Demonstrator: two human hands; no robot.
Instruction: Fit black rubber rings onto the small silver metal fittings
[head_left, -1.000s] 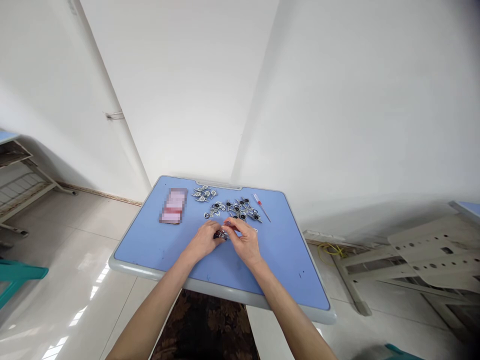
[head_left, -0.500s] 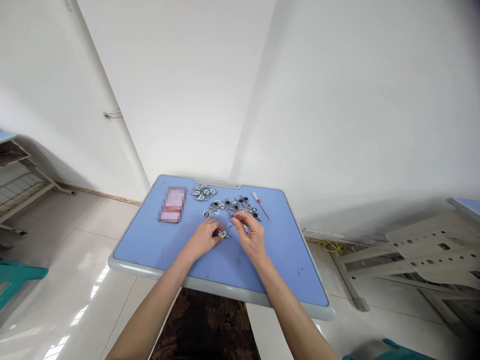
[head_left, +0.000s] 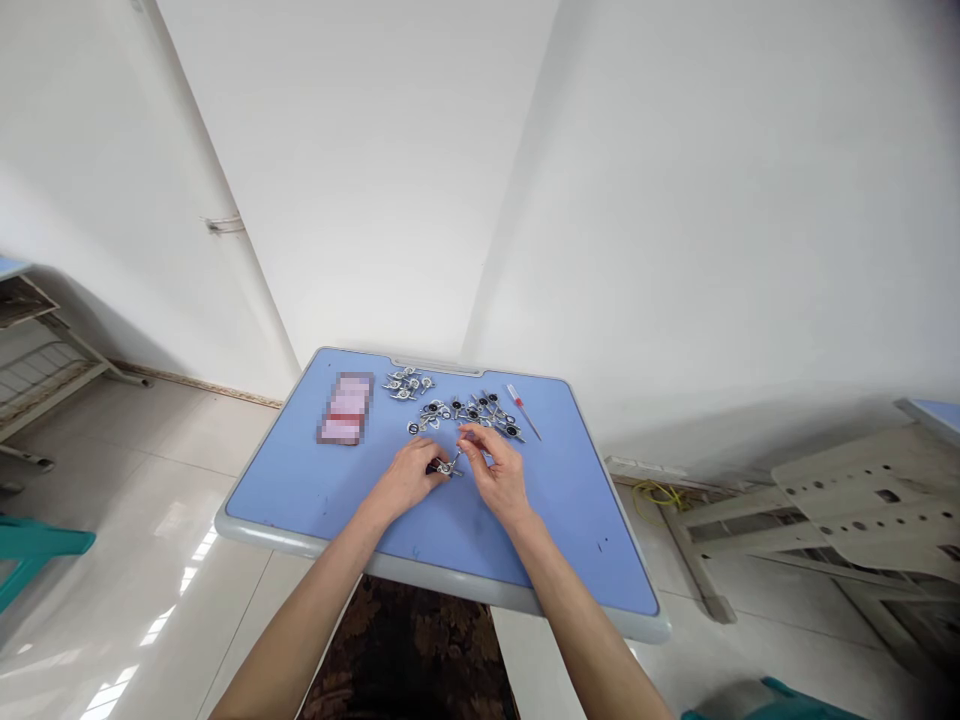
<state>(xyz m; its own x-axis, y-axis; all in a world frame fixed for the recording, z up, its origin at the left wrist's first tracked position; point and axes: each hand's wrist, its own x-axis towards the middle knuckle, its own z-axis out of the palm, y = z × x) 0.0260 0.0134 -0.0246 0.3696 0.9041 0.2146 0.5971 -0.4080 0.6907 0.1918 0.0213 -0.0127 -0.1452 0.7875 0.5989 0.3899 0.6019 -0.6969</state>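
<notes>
My left hand [head_left: 406,478] rests on the blue table and grips a small silver metal part with a black piece [head_left: 448,468] between thumb and fingers. From the right, my right hand [head_left: 495,470] pinches a thin metal rod [head_left: 456,456], its lower end at the held part; most of it is hidden by the fingers. Just beyond both hands lies a loose cluster of similar silver parts with round black pieces [head_left: 473,413]. Flat ring-shaped pieces [head_left: 414,428] lie at its left side.
Another group of silver parts [head_left: 405,384] sits near the table's [head_left: 540,560] far edge. A thin tool with a clear and red handle [head_left: 517,400] lies at the far right. On the left is a blurred pink rectangular object [head_left: 346,408]. A white wall [head_left: 390,200] stands behind.
My right hand has shifted slightly left and down, bringing the thin rod closer to the metal part. My left hand has stayed in place.
</notes>
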